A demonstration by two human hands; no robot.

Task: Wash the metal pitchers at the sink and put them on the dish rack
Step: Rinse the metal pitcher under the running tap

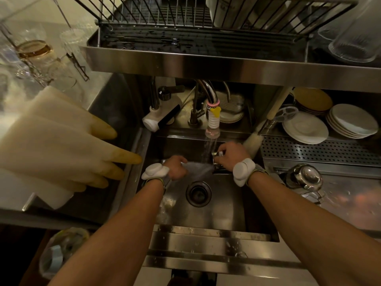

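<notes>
While water runs, two metal pitchers are seen: the first pitcher is gripped in the sink by left hand and right hand; the second pitcher is set at three o'clock.

Both bare forearms reach forward, well apart at the elbows and nearer at the wrists. The left hand has curled fingers; its hold is unclear. The right hand, knuckles up, grips the metal pitcher.
</notes>
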